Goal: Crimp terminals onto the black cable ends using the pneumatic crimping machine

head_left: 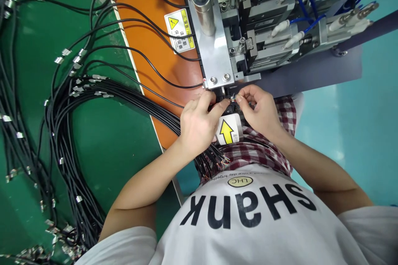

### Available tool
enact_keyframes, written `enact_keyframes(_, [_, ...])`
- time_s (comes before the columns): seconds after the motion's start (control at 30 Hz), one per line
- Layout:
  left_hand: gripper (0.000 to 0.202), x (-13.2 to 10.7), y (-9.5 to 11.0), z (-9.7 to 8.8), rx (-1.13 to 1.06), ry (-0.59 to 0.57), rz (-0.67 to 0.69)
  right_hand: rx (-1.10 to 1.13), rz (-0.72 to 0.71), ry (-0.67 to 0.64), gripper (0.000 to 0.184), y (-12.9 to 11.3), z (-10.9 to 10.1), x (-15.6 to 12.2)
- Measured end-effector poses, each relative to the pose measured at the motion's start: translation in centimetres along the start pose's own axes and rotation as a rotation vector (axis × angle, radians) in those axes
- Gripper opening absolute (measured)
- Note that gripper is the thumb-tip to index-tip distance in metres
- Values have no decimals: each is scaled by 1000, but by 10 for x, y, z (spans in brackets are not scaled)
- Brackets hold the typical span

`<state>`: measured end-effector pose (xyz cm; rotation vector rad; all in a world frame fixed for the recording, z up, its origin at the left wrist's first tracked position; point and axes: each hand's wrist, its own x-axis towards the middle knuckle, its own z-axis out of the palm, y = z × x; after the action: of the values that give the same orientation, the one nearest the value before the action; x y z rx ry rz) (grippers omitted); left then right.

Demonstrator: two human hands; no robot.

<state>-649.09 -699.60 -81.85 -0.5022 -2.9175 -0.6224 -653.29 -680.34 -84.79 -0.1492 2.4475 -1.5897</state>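
My left hand (199, 122) is closed, its fingers pinched on a thin black cable end at the black fixture (228, 107) under the metal machine head (214, 56). My right hand (258, 109) is closed too, pinching the small metal tip of that wire (233, 98) right at the fixture. The two hands' fingertips nearly touch. A bundle of black cables (208, 161) with bare coloured wire ends runs under my left wrist toward my lap. A white label with a yellow arrow (228, 130) sits just below my hands.
An orange plate (149, 41) lies left of the machine, with single black cables across it. Many black cables with metal clips (71, 103) spread over the green table (112, 140). Pneumatic cylinders with blue hoses (295, 12) fill the top right. A yellow warning sticker (179, 30) is on the machine.
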Motion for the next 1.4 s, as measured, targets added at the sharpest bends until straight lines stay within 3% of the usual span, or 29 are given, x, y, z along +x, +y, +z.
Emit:
enact_keyframes(0.13, [36, -1, 1, -1, 27, -26, -3, 102, 31, -54, 13, -1, -5, -1])
enact_keyframes(0.3, [37, -2, -1, -1, 27, -18, -1, 53, -44, 54, 12, -9, -7, -2])
enact_keyframes(0.53, [37, -3, -2, 0, 12, -19, -3, 71, -49, 59, 16, -3, 6, -2])
enact_keyframes(0.83, [38, -2, -2, -2, 9, -12, 14, 236, 69, 30, 21, 5, 6, -5])
enact_keyframes(1.07, [39, -2, -2, -1, -23, -11, 0, 21, -142, 106, 14, -7, 4, -12])
enact_keyframes(1.27, [38, -2, -3, -2, -93, -7, 2, 204, 25, 16, 21, 9, 8, -7])
enact_keyframes(1.4, [30, -2, -5, 1, -130, 24, 26, 282, 83, -6, 24, 5, 5, -7])
